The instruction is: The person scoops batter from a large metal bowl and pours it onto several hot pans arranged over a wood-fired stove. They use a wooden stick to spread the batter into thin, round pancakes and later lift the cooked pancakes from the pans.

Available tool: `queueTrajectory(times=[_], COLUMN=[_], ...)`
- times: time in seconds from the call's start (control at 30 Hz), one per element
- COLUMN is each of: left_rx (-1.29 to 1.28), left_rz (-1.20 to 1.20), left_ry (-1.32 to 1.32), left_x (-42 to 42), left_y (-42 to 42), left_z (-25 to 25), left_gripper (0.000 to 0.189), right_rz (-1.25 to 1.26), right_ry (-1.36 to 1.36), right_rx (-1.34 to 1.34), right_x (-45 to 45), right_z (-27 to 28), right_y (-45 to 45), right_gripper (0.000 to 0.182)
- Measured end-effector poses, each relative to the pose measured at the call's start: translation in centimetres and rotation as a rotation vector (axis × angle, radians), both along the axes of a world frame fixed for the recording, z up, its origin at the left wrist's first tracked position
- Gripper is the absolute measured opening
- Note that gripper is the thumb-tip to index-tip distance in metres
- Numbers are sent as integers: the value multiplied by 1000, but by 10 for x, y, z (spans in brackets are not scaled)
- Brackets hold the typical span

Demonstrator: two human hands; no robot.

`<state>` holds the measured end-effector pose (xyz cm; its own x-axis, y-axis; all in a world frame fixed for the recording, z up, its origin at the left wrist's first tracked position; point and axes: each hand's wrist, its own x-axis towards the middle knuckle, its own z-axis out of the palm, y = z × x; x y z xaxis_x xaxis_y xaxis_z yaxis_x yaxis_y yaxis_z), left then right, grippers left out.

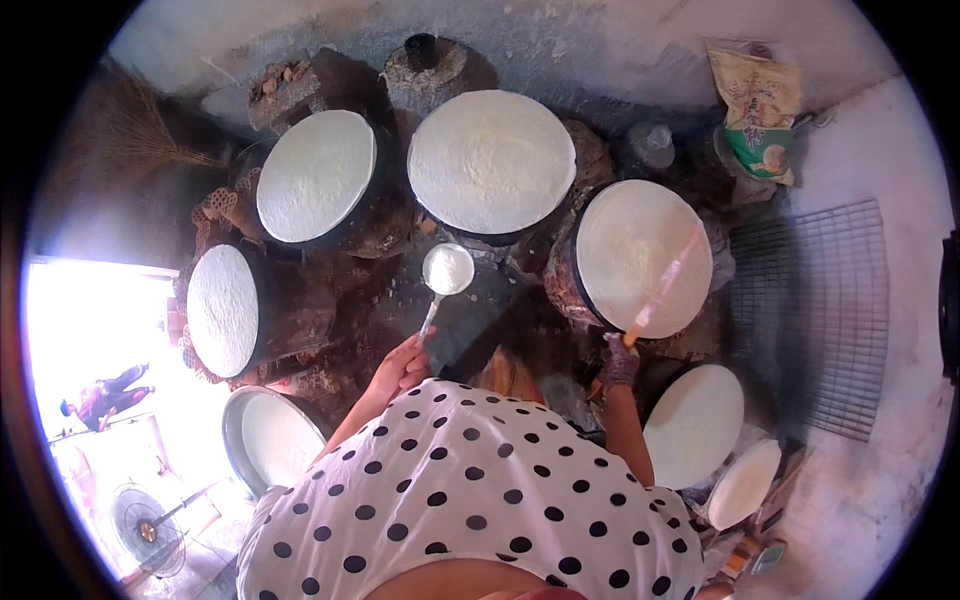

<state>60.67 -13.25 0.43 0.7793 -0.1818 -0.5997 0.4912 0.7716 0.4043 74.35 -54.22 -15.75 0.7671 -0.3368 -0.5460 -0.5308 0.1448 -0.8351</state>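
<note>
My left hand grips the handle of a ladle, whose round bowl is filled with a white substance. The ladle is over the dark floor, short of the far griddles. My right hand, in a dark knitted glove, grips the wooden handle of a long flat spreader. Its pale blade, partly blurred, lies across the right-hand round griddle, which a thin pale layer of batter covers. I cannot tell whether the blade touches that layer. A larger coated griddle stands straight ahead.
More coated griddles curve around me on both sides. A metal basin of white liquid is at lower left. Perforated briquettes lie beside the left stoves. A wire rack is at right. A fan and a distant person appear left.
</note>
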Motion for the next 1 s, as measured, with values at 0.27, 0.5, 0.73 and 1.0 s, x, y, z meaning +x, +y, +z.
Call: queueTrajectory(times=[0.27,0.5,0.73,1.0], left_rx=[-427,332,60,-3], left_rz=[187,-16,-131,-51], left_ry=[11,-232,-61,-23], left_x=[35,50,63,44], left_y=[6,-9,-8,-7], left_z=[-4,40,-13,-12], left_gripper=[37,40,39,38], right_rz=[284,-175,-152,-191], right_ry=[-15,33,502,453], right_rx=[171,-1132,-883,-869], right_x=[73,98,110,131], right_z=[67,36,22,32], right_y=[124,-76,-154,-133], right_gripper=[21,52,49,47])
